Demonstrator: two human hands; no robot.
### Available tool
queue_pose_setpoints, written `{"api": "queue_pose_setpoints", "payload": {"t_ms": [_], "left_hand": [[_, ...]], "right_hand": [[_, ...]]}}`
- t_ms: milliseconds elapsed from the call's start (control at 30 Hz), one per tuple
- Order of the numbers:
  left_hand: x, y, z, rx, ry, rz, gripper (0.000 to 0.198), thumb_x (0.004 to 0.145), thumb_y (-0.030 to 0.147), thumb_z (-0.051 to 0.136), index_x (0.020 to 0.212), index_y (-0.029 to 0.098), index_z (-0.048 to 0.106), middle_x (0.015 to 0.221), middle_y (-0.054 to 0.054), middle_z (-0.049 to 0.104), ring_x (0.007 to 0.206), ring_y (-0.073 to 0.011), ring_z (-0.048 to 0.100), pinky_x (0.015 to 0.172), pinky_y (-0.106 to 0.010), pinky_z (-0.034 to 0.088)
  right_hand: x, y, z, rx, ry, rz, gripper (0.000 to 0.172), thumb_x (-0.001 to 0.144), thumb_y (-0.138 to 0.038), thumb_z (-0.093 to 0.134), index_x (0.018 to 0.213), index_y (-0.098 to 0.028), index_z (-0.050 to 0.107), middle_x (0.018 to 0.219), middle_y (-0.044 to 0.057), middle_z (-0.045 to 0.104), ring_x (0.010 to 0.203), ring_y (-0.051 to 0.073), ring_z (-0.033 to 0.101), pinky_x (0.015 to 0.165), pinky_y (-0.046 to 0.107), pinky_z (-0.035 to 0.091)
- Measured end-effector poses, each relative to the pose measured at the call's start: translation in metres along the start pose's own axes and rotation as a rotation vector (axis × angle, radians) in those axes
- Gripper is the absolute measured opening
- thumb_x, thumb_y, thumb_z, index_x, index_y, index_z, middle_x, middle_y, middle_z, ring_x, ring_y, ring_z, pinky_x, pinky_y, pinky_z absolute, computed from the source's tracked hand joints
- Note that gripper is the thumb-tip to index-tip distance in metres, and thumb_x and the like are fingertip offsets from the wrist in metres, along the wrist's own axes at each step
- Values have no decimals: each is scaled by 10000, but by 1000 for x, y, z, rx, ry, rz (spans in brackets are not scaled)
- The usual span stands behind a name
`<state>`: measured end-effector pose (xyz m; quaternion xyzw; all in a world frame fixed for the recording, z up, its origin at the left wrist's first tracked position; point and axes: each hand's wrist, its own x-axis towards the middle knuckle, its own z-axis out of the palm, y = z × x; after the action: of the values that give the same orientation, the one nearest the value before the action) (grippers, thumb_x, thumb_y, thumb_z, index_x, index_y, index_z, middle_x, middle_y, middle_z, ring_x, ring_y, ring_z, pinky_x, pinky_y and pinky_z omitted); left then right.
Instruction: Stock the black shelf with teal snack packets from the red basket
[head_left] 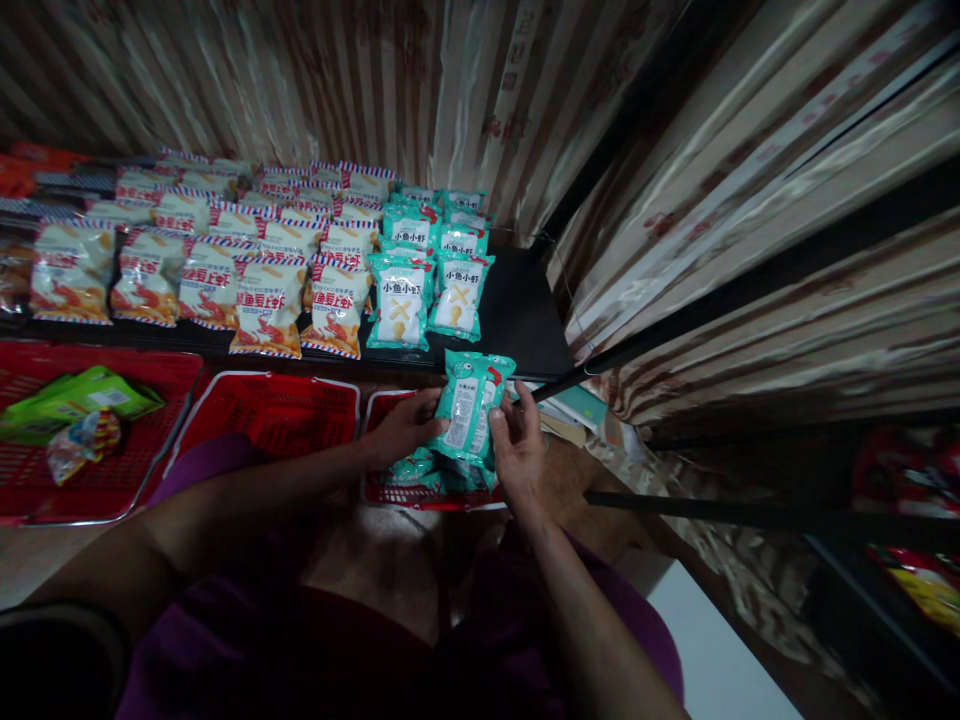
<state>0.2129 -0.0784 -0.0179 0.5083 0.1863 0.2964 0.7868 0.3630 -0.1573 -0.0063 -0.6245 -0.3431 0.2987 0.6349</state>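
Note:
A teal snack bag (471, 408) is held between my two hands, its printed panel with small text facing up. My left hand (409, 428) grips its left edge, thumb on top. On the right edge, my right hand (517, 440) has its thumb against the bag and its fingers curled behind. Below the bag stands a red basket (375, 410) with more teal bags (416, 472) in it, partly covered by my hands. Beyond my hands, teal snack bags (459, 296) stand upright in two columns on the black shelf (517, 320).
Left of the teal bags, several rows of white and orange snack bags (268, 305) fill the shelf. A red basket (300, 415) sits below them. Another red basket (161, 400) holds green packets (82, 400). A black shelf post (675, 310) slants past on the right, before striped curtains (750, 200).

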Motion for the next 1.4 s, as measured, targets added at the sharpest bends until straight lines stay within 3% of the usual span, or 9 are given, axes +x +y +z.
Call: {"api": "queue_pose_setpoints", "payload": {"t_ms": [167,367,533,700,900,1100,1233,1400], "left_hand": [[3,-1,-1,11,76,39,571,720,394,726,1202,143,551,1126,-109,658,1073,-265,590,925,-403,452],[6,0,-3,31,76,57,620,732,403,710,1261,147,510,1161,-118,640,1073,-273,592,923,-405,456],[4,-1,-1,16,70,84,645,749,385,695,1308,174,453,1230,-117,597,1094,-269,578,923,-402,462],[-1,4,3,109,96,103,618,774,389,670,1321,194,456,1314,-117,536,1194,-296,506,957,-407,442],[-6,12,7,269,42,169,512,854,406,562,1329,237,474,1377,-93,475,1225,-280,469,996,-402,404],[-9,16,4,568,-17,374,453,902,389,468,1337,261,471,1324,-99,457,1162,-237,474,914,-342,449],[-10,17,4,761,13,477,439,905,368,450,1325,246,490,1285,-111,430,1091,-216,486,907,-345,448],[-10,14,6,1014,79,646,441,871,313,501,1311,275,506,1245,-92,442,1040,-207,470,895,-347,429]], "right_hand": [[-3,-4,0,-133,-50,-110,610,813,-412,596,1359,-230,394,1276,113,559,1087,204,578,914,361,478],[-4,-1,-7,-409,-58,-340,459,852,-352,550,1294,-256,475,1296,90,524,1171,225,515,978,435,443],[-4,-7,-8,-588,20,-474,302,853,-326,550,1142,-245,588,1186,100,529,1124,229,512,874,408,489],[-5,-9,-9,-603,41,-518,252,868,-278,516,1099,-236,607,1078,87,561,1048,216,541,818,379,497],[-7,-9,-13,-499,17,-430,291,885,-304,473,1148,-227,572,1099,76,592,1025,207,564,890,397,464],[-13,-17,-15,-332,-50,-255,333,908,-401,424,1156,-223,557,1148,63,615,1074,214,559,923,368,433],[-16,-22,-15,-240,-138,-171,374,887,-478,437,1128,-230,581,1081,49,649,978,213,603,843,340,478],[-17,-23,-12,-112,-214,-64,439,824,-510,542,1157,-224,556,1112,66,660,1001,227,619,842,341,506]]}}
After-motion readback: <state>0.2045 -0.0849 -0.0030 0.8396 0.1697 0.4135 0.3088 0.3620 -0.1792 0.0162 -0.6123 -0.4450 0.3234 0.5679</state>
